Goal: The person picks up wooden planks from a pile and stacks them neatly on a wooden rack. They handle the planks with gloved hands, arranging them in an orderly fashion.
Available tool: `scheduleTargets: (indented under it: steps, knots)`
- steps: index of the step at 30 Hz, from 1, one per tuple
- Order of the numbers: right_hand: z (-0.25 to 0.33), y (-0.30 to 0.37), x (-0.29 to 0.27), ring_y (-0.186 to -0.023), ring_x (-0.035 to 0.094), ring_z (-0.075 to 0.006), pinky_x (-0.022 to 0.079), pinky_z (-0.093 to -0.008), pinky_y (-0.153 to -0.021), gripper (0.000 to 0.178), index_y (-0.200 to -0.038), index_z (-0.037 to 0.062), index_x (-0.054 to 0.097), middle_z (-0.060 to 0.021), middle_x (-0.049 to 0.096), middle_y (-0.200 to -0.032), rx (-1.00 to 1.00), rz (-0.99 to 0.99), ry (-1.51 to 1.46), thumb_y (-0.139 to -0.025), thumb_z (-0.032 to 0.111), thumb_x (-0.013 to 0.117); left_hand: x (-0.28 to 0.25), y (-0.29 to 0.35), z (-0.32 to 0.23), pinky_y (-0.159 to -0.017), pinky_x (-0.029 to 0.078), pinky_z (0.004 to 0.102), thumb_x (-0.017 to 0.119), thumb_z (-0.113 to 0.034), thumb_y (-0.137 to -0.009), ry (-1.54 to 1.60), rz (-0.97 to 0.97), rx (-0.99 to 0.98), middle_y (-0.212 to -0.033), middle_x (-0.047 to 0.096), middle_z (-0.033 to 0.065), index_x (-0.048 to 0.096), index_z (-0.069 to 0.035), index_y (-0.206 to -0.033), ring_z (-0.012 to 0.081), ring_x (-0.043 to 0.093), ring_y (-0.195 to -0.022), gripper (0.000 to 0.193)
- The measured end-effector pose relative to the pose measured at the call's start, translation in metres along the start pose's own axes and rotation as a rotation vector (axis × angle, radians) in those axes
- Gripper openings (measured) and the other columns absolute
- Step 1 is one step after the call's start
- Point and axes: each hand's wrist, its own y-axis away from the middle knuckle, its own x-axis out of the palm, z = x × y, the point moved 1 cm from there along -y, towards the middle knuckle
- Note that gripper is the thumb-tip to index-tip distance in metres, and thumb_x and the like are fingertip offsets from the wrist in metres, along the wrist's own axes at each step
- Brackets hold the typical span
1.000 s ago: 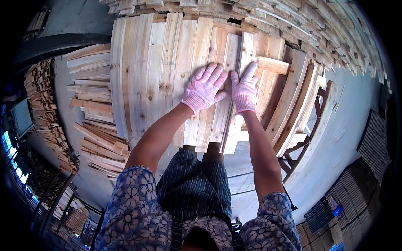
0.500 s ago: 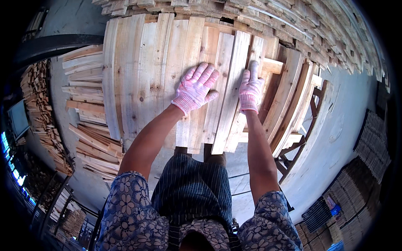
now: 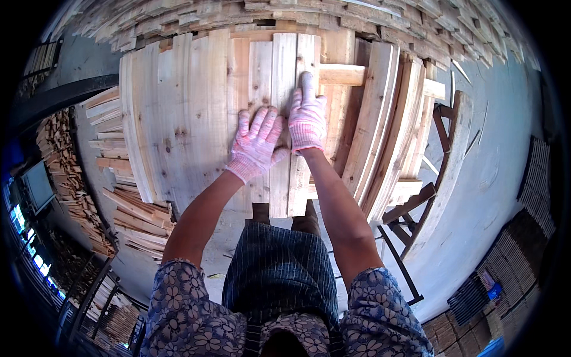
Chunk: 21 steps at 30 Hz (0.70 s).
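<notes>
Pale wooden boards lie side by side in a row in front of me. My left hand, in a pink and white knitted glove, rests flat on the row with its fingers spread. Close to its right, my right hand, gloved alike, lies on the narrow board that ends the row. One or two of its fingers stretch along that board, and others bend toward its right edge. Neither hand lifts anything. A gap shows a wooden crosspiece between the row and the loose boards on the right.
A tall stack of planks stands along the far side. Bundles of thin strips lie to the left, with a heap of offcuts beyond. At right stands a wooden frame on the concrete floor.
Both hands and the row of boards now appear further left in view. My right hand has come closer to my left, the boards under them look tighter together, and the gap on the right is wider.
</notes>
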Motion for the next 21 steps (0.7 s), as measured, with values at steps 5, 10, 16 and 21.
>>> scheduleTargets:
  steps: [5,10,16,21]
  knots:
    - [0.009,-0.001,-0.011,-0.093,0.062,-0.0483,0.052,-0.0537,-0.083,0.044,-0.148,0.0346,0.043,-0.0287,0.053,-0.110,-0.015,0.058,0.068,-0.104,0.038,0.045,-0.002,-0.002,-0.001,-0.120,0.017,0.0614,0.068,-0.057,-0.079,-0.074,-0.079,0.013,-0.151,0.042,0.0174,0.049,-0.004,-0.141,0.0331,0.034,-0.144,0.084]
    - [-0.024,-0.016,-0.082,-0.117,0.057,-0.0474,0.047,-0.0504,-0.101,0.048,-0.141,0.0258,0.052,-0.0297,0.054,-0.129,-0.283,0.374,0.123,-0.097,0.042,0.058,-0.055,-0.047,-0.058,-0.117,0.023,0.0570,0.068,-0.050,-0.082,0.034,0.375,-0.225,-0.146,0.044,0.0136,0.055,-0.012,-0.135,0.0311,0.038,-0.139,0.067]
    - [-0.137,0.006,-0.196,-0.108,0.058,-0.0407,0.047,-0.0552,-0.088,0.060,-0.134,0.0084,0.047,-0.0224,0.057,-0.119,0.202,-0.201,0.567,-0.091,0.047,0.064,-0.014,-0.098,-0.176,-0.117,0.035,0.0476,0.065,-0.058,-0.088,0.683,0.384,-0.505,-0.153,0.038,0.0212,0.019,-0.016,-0.160,0.0400,0.039,-0.142,0.096]
    - [-0.185,0.023,-0.159,-0.105,0.056,-0.0382,0.045,-0.0539,-0.090,0.065,-0.133,0.0076,0.048,-0.0210,0.055,-0.115,0.099,-0.283,0.801,-0.090,0.053,0.064,0.013,-0.134,-0.227,-0.105,0.044,0.0518,0.073,-0.051,-0.086,0.828,0.308,-0.789,-0.143,0.034,0.0366,0.013,-0.012,-0.159,0.0490,0.048,-0.128,0.103]
